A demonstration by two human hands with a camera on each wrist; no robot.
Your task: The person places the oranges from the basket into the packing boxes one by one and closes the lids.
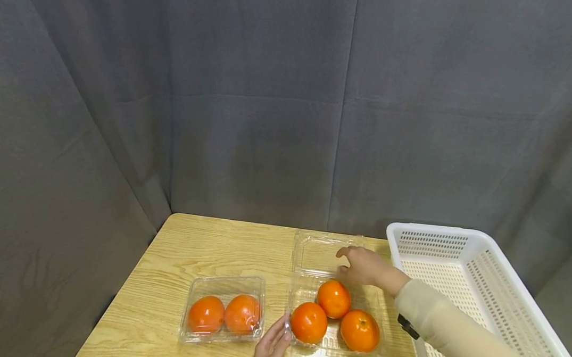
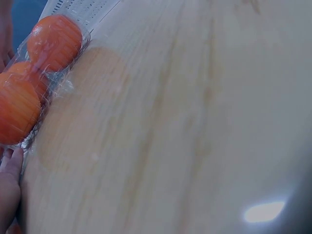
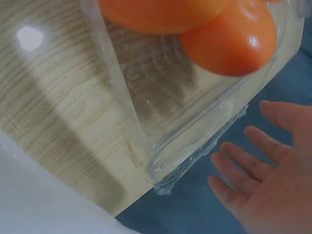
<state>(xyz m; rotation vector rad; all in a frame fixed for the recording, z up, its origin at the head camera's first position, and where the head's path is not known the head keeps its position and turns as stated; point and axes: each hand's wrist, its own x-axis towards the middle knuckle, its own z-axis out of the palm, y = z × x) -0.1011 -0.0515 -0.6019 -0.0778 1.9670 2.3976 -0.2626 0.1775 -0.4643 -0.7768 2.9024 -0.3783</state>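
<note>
An open clear plastic clamshell box (image 1: 331, 344) holds three shiny, round, orange-coloured fruits (image 1: 334, 299). Its lid (image 1: 318, 254) is folded back toward the curtain. At the box's near left corner, my left hand (image 1: 270, 347) pinches the edge between thumb and fingers; only part of this hand shows in the left wrist view. My right hand (image 1: 362, 264) hovers by the hinge and lid, fingers spread and loosely bent, holding nothing. In the right wrist view its fingertips (image 3: 225, 147) point toward the box's clear wall (image 3: 190, 151).
A second clear box (image 1: 226, 287), lid down over two orange fruits (image 1: 206, 314), sits to the left on the wooden table (image 1: 137, 300). To the right stands a white perforated plastic basket (image 1: 454, 281), with my right forearm across it. A grey curtain (image 1: 260, 119) hangs behind.
</note>
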